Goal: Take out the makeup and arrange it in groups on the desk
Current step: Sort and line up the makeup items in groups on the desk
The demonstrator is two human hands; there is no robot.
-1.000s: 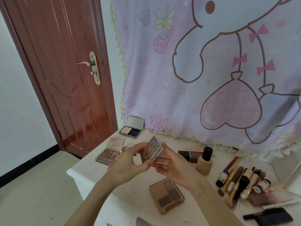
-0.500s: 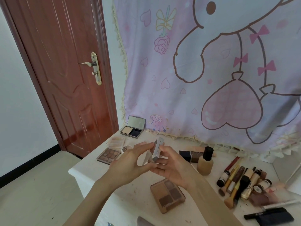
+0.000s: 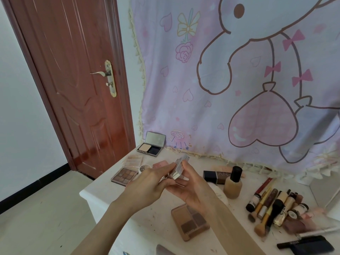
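The person holds a small silver, flat rectangular compact point(image 3: 179, 167) edge-on above the white desk point(image 3: 103, 190), near the desk's middle. The left hand point(image 3: 147, 184) pinches its near face with extended fingers and thumb; the right hand point(image 3: 191, 188) supports it from below and behind, fingers curled against the case. Both hands are clamped on the compact. Whether its lid is latched cannot be told.

Positions on the desk, taken from the compact:
- 10 o'clock: an open grey powder case with mirror lid point(image 3: 151, 144), standing against the pink cartoon wall hanging point(image 3: 239, 80).
- 9 o'clock: a brown multi-pan eyeshadow palette point(image 3: 125, 174).
- 5 o'clock: a tan four-pan eyeshadow palette point(image 3: 190, 220), close to the near desk edge.
- 3 o'clock: a beige foundation bottle with black cap point(image 3: 233, 183), upright.
- 4 o'clock: a cluster of brushes and tubes point(image 3: 272, 208).

Probable faults:
- Slip: the compact is thin and smooth and is held by its faces only; a loosened pinch would likely drop it onto the desk.
- Lid opening in transit, if unlatched.
- Collision: a rightward placement could topple the upright bottle.
- Mis-grouping: the palettes lie at 9 and 5 o'clock, so the intended group is ambiguous.
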